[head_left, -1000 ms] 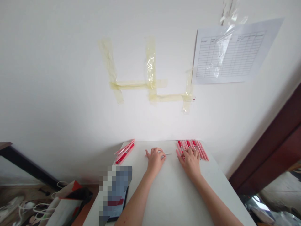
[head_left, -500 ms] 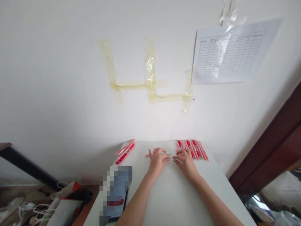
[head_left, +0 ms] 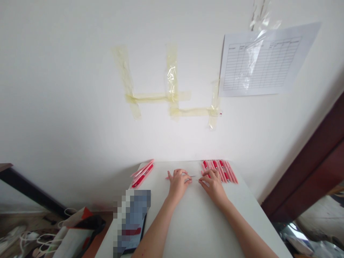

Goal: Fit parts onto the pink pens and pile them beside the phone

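Has the left hand [head_left: 178, 184] curled to a narrow pinch near the middle of the desk's [head_left: 201, 222] far edge, over a slim pink-ended rod [head_left: 193, 176]. Has the right hand [head_left: 214, 185] narrowed, just beside red-and-pink pens [head_left: 222, 168] lined up at the far right corner. Cannot tell either as holding or free. Shows pink and red pieces [head_left: 142, 175] at the far left corner.
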Demonstrator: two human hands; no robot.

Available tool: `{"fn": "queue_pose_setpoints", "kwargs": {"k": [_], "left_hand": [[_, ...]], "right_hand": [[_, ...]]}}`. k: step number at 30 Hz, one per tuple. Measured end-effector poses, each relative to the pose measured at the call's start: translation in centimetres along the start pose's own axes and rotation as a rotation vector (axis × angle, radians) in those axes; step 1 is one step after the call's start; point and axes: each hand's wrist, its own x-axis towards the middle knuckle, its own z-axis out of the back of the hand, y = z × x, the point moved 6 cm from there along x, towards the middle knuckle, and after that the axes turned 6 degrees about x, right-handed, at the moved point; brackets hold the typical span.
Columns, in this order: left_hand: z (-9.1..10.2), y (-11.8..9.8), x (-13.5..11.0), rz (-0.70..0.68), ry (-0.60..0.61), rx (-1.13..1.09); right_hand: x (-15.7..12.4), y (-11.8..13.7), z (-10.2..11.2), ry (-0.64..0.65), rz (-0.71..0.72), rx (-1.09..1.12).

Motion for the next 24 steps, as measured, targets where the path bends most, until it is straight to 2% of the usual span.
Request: {"fn": "queue_pose_setpoints", "kwargs": {"k": [4,8,24], "left_hand": [[0.3,1.3,0.2,0.090,-0.038,0.062],[0.3,2.4,0.3,0.160,-0.034,0.094],[0.2,3.1,0.2,0.198,-0.049,0.144]], "right_hand": [[-0.1,-0.9,0.6,-0.060,-0.056,-0.108],[-0.2,-0.9,0.4,-0.043,-0.066,-0.160],[0.1,-0.1,-0.1,-0.004,-0.101,-0.223]]}}
